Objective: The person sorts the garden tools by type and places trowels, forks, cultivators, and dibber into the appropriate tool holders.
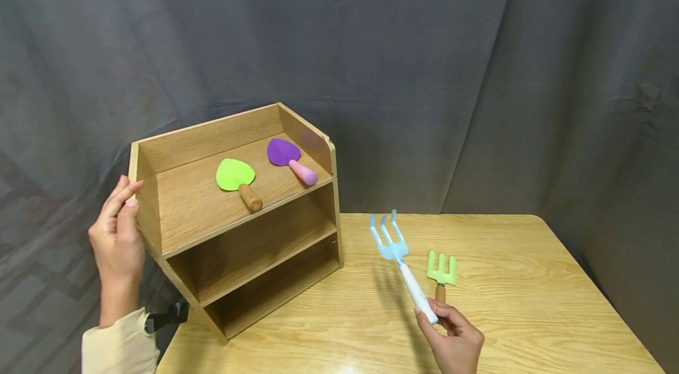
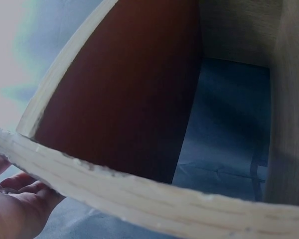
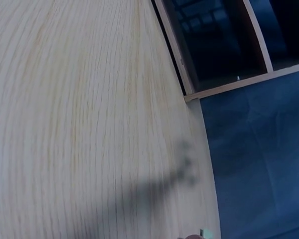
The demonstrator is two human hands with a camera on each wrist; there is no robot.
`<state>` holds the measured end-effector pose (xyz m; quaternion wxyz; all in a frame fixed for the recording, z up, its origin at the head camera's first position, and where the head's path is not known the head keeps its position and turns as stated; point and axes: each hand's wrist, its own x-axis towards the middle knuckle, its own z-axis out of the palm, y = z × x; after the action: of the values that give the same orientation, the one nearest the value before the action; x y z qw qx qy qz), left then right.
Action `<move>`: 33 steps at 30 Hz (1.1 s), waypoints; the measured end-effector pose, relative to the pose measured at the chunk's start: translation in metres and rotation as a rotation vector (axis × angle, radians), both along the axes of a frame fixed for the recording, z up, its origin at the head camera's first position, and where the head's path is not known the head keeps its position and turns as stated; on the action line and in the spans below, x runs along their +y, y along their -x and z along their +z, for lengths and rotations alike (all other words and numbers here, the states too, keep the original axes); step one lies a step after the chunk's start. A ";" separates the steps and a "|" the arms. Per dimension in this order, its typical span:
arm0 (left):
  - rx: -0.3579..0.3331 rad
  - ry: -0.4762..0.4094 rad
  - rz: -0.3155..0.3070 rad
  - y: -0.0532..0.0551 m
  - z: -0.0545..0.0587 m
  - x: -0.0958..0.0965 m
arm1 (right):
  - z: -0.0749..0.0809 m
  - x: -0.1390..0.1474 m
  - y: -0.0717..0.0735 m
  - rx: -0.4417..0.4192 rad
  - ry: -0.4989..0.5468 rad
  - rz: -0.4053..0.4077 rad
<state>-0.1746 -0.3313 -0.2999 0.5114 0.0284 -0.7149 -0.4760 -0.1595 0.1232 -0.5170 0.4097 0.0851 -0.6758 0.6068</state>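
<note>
At the left, my left hand [image 1: 118, 238] holds the side board of a small wooden shelf [image 1: 233, 232], fingertips and thumb at its front edge. The left wrist view shows that hand's fingers [image 2: 25, 194] against the outside of the board. My right hand [image 1: 455, 338] pinches the white handle end of a light-blue garden hand rake [image 1: 395, 250], its three tines pointing up and away over the table. On the shelf's top board lie a green trowel [image 1: 236, 175] with a wooden handle and a purple trowel [image 1: 283, 152] with a pink handle.
A green hand fork [image 1: 441, 271] with a wooden handle lies just beyond my right hand, its handle partly hidden. The wood-grain table [image 1: 541, 297] carries the shelf at its left end. Dark grey cloth [image 1: 424, 68] hangs behind and at both sides.
</note>
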 end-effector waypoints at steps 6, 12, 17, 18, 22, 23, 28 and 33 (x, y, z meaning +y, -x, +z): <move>0.013 0.007 -0.004 -0.001 0.002 0.002 | 0.005 -0.001 -0.003 -0.014 0.024 0.041; 0.010 0.001 -0.012 0.000 0.002 0.001 | 0.011 -0.006 -0.006 -0.023 0.061 0.088; 0.015 -0.001 -0.013 -0.001 0.001 0.001 | 0.014 -0.011 -0.007 -0.003 0.072 0.123; 0.019 0.001 -0.014 -0.001 0.001 0.001 | 0.014 -0.011 -0.006 -0.001 0.071 0.129; 0.028 0.005 -0.017 -0.001 0.001 0.001 | 0.012 -0.014 -0.003 0.027 0.068 0.170; 0.028 0.006 -0.017 -0.001 0.001 0.001 | 0.011 -0.014 -0.003 0.033 0.060 0.179; 0.030 0.015 -0.013 -0.001 0.002 0.002 | 0.014 -0.019 0.000 0.081 0.028 0.217; 0.029 0.014 -0.013 -0.002 0.003 0.003 | 0.030 -0.028 -0.002 0.155 0.006 0.274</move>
<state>-0.1727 -0.3279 -0.2969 0.5188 0.0136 -0.7109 -0.4746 -0.1571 0.0952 -0.4867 0.3743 0.2218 -0.6224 0.6506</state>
